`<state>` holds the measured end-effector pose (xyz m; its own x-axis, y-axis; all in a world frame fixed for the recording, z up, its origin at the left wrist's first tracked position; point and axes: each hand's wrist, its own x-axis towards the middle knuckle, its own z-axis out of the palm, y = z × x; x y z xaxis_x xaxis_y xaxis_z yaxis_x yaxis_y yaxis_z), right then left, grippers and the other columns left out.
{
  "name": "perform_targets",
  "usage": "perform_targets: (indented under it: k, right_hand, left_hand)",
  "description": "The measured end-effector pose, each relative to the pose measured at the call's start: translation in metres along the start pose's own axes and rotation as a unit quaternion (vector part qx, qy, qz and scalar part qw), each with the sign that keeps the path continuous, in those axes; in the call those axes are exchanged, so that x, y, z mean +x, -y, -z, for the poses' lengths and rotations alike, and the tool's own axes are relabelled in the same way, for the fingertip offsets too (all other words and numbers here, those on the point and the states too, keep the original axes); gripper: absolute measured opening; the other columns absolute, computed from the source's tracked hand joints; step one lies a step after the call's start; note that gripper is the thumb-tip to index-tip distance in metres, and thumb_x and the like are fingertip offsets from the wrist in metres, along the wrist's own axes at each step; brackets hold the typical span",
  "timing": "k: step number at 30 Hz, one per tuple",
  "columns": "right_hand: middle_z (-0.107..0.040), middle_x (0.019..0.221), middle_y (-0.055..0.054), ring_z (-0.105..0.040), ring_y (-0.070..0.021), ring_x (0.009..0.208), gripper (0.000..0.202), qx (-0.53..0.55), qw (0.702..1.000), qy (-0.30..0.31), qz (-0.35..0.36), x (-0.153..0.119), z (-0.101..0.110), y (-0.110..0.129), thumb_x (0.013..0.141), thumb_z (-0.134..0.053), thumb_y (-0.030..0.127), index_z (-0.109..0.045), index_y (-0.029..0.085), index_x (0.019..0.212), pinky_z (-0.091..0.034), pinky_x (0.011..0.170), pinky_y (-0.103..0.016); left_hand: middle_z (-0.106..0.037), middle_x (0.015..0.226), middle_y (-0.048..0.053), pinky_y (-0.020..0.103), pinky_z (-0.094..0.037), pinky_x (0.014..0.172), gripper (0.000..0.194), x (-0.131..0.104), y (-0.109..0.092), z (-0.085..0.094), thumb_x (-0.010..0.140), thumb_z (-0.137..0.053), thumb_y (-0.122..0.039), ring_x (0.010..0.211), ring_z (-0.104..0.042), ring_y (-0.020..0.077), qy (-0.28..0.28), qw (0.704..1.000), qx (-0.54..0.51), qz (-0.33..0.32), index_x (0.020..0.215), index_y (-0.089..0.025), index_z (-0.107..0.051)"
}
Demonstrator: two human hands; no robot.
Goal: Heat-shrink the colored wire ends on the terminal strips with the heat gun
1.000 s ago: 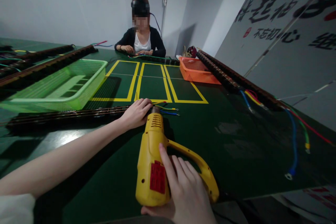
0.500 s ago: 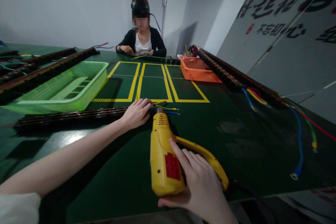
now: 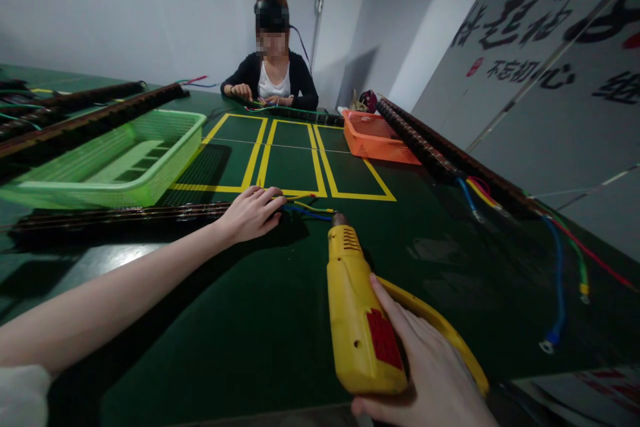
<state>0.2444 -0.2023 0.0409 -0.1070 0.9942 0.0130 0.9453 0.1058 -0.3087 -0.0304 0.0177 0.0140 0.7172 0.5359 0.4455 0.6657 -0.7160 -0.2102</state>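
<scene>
In my right hand [image 3: 430, 367] is a yellow heat gun [image 3: 360, 320] with a red label, gripped around its body and handle. Its metal nozzle [image 3: 341, 219] is at the lug ends of several thin wires [image 3: 307, 207], coloured yellow-green, blue and red-tipped. My left hand [image 3: 253, 213] is closed over the wires where they leave a long dark strip-shaped assembly [image 3: 125, 215]; its fingers partly hide the joint. The strip lies flat on the green table, running left from my hand.
A green basket [image 3: 173, 177] stands behind the strip, an orange basket [image 3: 373, 149] at the back right. More dark strips [image 3: 100, 113] lie at left, others [image 3: 440, 147] at right with hanging lugged wires [image 3: 560, 280]. A co-worker [image 3: 275, 73] sits across, hands on another strip.
The heat gun has moved right in my right hand, so its nozzle is now by the wire tips instead of nearer my left hand. My left hand has shifted slightly left.
</scene>
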Motion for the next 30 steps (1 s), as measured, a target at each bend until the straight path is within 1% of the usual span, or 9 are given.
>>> perform_targets:
  k: [2,6,9,12,16,19,21,25,30]
  right_hand:
    - [-0.045,0.137,-0.009,-0.050,-0.0296,0.117,0.131,0.013,0.999,0.030,-0.006,0.002,0.005,0.002,0.045,-0.078,0.057,0.000,0.026,0.146,-0.043,0.094,-0.042]
    - [-0.055,0.124,-0.009,-0.056,-0.0304,0.106,0.132,0.030,0.996,0.082,-0.012,0.011,0.010,0.014,0.047,-0.076,0.060,0.005,0.028,0.145,-0.046,0.086,-0.045]
    - [-0.055,0.123,-0.007,-0.055,-0.0293,0.108,0.128,0.057,0.995,0.076,-0.015,0.018,0.007,0.031,0.049,-0.076,0.056,0.006,0.031,0.145,-0.045,0.087,-0.044]
    - [-0.053,0.125,-0.008,-0.053,-0.0300,0.109,0.128,0.080,0.994,0.069,-0.003,0.025,-0.001,0.053,0.049,-0.077,0.055,0.003,0.029,0.145,-0.043,0.090,-0.045]
    - [-0.055,0.119,-0.008,-0.054,-0.0309,0.105,0.127,0.097,0.992,0.064,0.046,0.032,-0.015,0.077,0.048,-0.076,0.061,0.000,0.031,0.145,-0.043,0.089,-0.047]
    - [-0.056,0.115,-0.007,-0.055,-0.0302,0.102,0.125,0.098,0.989,0.050,0.097,0.033,-0.023,0.088,0.048,-0.072,0.067,-0.002,0.031,0.145,-0.044,0.088,-0.047]
    - [-0.058,0.111,-0.008,-0.056,-0.0296,0.098,0.124,0.093,0.988,0.045,0.112,0.033,-0.026,0.093,0.049,-0.070,0.069,-0.003,0.028,0.145,-0.044,0.087,-0.047]
    - [-0.059,0.108,-0.008,-0.056,-0.0291,0.095,0.125,0.074,0.991,0.032,0.105,0.031,-0.026,0.094,0.048,-0.071,0.069,-0.007,0.026,0.146,-0.044,0.087,-0.047]
    - [-0.060,0.111,-0.005,-0.056,-0.0279,0.098,0.124,0.079,0.992,0.040,0.094,0.034,-0.019,0.079,0.044,-0.072,0.070,-0.011,0.031,0.145,-0.042,0.089,-0.046]
  left_hand:
    - [-0.055,0.112,0.011,0.036,-0.041,0.085,0.027,0.001,0.000,-0.001,0.090,-0.038,-0.027,0.095,-0.056,0.0220,0.001,1.000,-0.023,0.002,0.109,-0.016,-0.053]
    - [-0.057,0.106,0.011,0.036,-0.041,0.084,0.023,0.002,0.001,-0.003,0.090,-0.038,-0.027,0.092,-0.055,0.0217,0.005,0.999,-0.044,0.001,0.103,-0.015,-0.052]
    - [-0.057,0.104,0.010,0.037,-0.041,0.084,0.022,0.002,0.001,-0.004,0.089,-0.038,-0.027,0.091,-0.054,0.0220,0.001,0.999,-0.051,0.004,0.100,-0.015,-0.052]
    - [-0.057,0.101,0.010,0.038,-0.041,0.084,0.020,0.002,0.001,-0.006,0.088,-0.039,-0.027,0.091,-0.054,0.0224,-0.005,0.998,-0.070,0.008,0.099,-0.016,-0.051]
    - [-0.058,0.099,0.009,0.037,-0.041,0.083,0.017,0.003,0.001,-0.006,0.086,-0.042,-0.026,0.089,-0.054,0.0225,-0.006,0.997,-0.078,0.020,0.097,-0.016,-0.051]
    - [-0.057,0.099,0.010,0.037,-0.041,0.083,0.018,0.003,0.002,-0.006,0.085,-0.043,-0.025,0.089,-0.054,0.0225,0.003,0.996,-0.085,0.017,0.099,-0.015,-0.050]
    - [-0.057,0.100,0.011,0.037,-0.041,0.083,0.019,0.003,0.003,-0.005,0.085,-0.042,-0.025,0.090,-0.054,0.0225,0.007,0.996,-0.089,0.013,0.100,-0.015,-0.050]
    - [-0.057,0.100,0.010,0.036,-0.042,0.083,0.019,0.002,0.004,-0.005,0.086,-0.041,-0.025,0.090,-0.055,0.0222,0.000,0.996,-0.088,0.011,0.100,-0.015,-0.050]
    - [-0.058,0.099,0.009,0.035,-0.042,0.082,0.017,0.003,0.002,-0.004,0.085,-0.044,-0.024,0.087,-0.055,0.0211,-0.006,0.997,-0.080,0.020,0.098,-0.016,-0.050]
